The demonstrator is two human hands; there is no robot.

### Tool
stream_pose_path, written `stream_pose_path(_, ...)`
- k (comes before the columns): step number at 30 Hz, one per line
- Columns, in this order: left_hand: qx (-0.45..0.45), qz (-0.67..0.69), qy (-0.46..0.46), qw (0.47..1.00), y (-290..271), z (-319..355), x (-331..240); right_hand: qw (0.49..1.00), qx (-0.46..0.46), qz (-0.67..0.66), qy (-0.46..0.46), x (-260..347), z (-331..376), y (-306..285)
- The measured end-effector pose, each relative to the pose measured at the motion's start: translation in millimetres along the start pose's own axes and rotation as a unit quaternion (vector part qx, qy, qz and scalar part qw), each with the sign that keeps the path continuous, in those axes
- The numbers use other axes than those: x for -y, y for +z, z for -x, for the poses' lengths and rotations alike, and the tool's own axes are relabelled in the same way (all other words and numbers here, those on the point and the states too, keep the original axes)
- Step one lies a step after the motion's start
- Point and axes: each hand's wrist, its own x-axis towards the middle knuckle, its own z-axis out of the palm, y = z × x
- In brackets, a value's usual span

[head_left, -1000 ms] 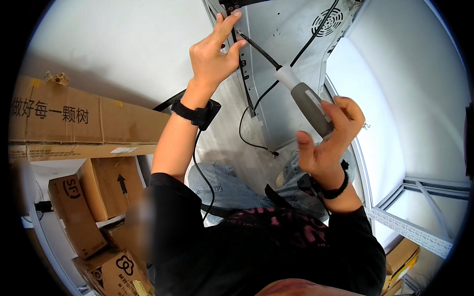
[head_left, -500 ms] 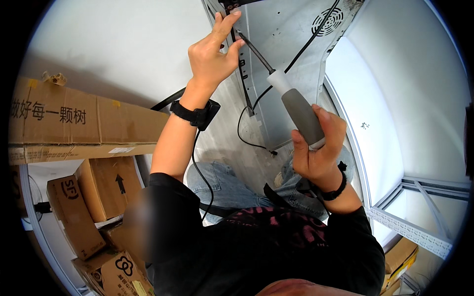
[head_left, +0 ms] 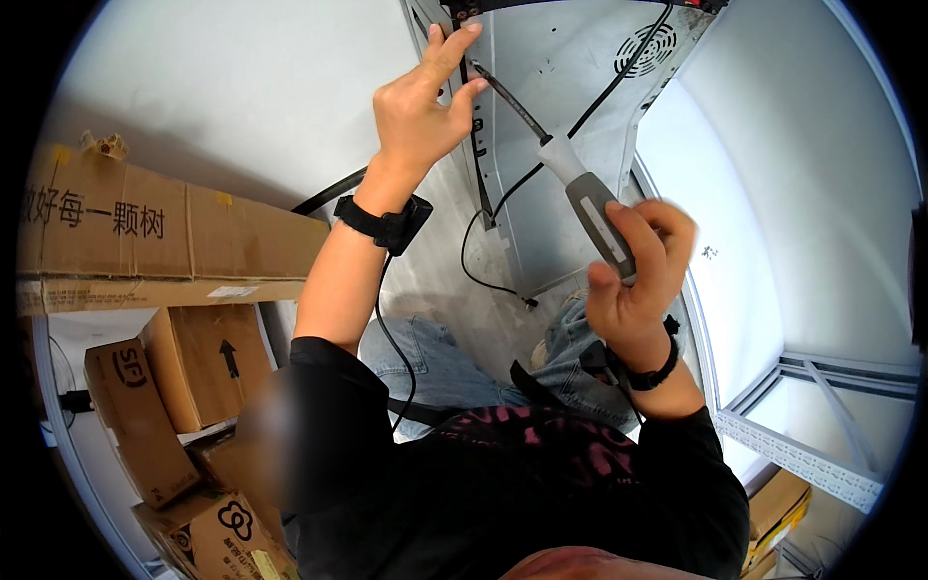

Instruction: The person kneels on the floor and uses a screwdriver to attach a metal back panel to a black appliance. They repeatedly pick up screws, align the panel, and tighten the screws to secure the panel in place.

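Observation:
My right hand (head_left: 646, 271) grips the rear end of a screwdriver (head_left: 597, 215) with a grey and white handle, between thumb and fingers. Its dark shaft slants up and left, and the tip meets the left edge of a grey metal cabinet (head_left: 541, 97). Close to that tip is my left hand (head_left: 420, 111), its fingers stretched out and apart along the cabinet edge, the thumb just below the tip. Whether a screw sits under the tip is too small to tell. A black band with a small box (head_left: 391, 227) is on my left wrist.
A black cable (head_left: 614, 87) crosses the cabinet panel, and a thinner cord ends in a plug (head_left: 530, 303) on the floor. Cardboard boxes (head_left: 174, 232) are stacked at left. White panels and a metal frame (head_left: 802, 454) stand at right. My legs (head_left: 445, 362) are below the hands.
The screwdriver handle has turned, showing a pale strip, and my right hand has shifted slightly right with its fingers looser. My left hand keeps almost the same pose.

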Motion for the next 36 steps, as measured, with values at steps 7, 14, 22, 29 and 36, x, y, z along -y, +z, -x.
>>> stream_pose_path(7, -0.02, -0.006, 0.012, 1.0, 6, -3, 1, 0.995, -0.059, -0.086, 0.003, -9, 14, 13)
stream_pose_path(14, -0.022, -0.01, 0.011, 1.0, 5, 0, 2, 0.992, -0.097, -0.051, -0.069, -4, -6, 12)
stream_pose_path(22, 0.016, -0.02, 0.0, 1.0, 1, 0, -2, 0.995, -0.083, -0.034, -0.035, 4, -9, 8)
stream_pose_path(29, 0.023, -0.022, -0.007, 0.999, -2, 0, -4, 0.999, 0.009, -0.002, -0.051, -2, 0, 1)
stream_pose_path(36, 0.022, -0.018, -0.011, 1.0, -1, -2, -7, 0.989, -0.098, -0.045, -0.105, -3, -8, 15)
